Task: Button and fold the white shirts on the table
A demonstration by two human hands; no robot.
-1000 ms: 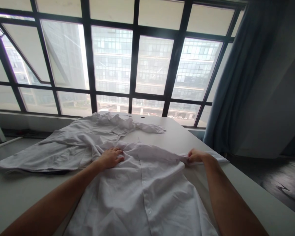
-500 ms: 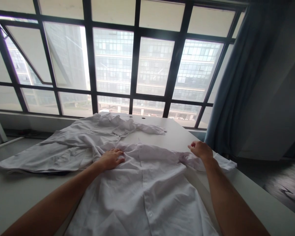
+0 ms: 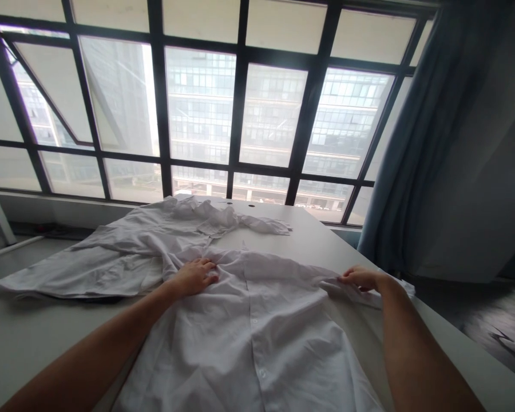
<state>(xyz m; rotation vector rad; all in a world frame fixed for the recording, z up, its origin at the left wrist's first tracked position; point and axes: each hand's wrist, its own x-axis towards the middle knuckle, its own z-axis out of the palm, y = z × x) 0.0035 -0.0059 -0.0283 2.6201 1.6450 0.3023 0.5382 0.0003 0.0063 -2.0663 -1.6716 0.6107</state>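
Two bare forearms (image 3: 111, 337) enter from the lower left and lower right of the frame, each covering part of what lies beneath. Between them, at lower centre, a white shirt (image 3: 214, 337) lies on the table (image 3: 450, 337), front upward; its placket runs from mid-frame to the bottom edge, with small pale buttons (image 3: 262, 374) along it, and soft folds cross the body. The left hand (image 3: 194, 276), left of centre, rests palm down on the cloth, fingers loosely spread and gripping nothing. The right hand (image 3: 363, 278), right of centre, is mostly closed, thumb and fingertips pinching the edge of the sleeve (image 3: 354, 293); the wrist hides part of the sleeve, whose end shows beyond, by the table's right edge. At centre left, rumpled white garments (image 3: 129, 257) adjoin the shirt, the border between them unclear near the left hand; a dark strip (image 3: 103, 300) shows under their near edge. A crumpled white length (image 3: 264, 224) reaches from them across the centre. Two dark round holes (image 3: 251, 205) mark the table's far end. Beyond, a blue-grey curtain (image 3: 433, 143) hangs at right, and a black-framed window (image 3: 237, 109) spans the upper frame, one pane (image 3: 51, 86) tilted at upper left, a building (image 3: 201, 120) visible through the glass
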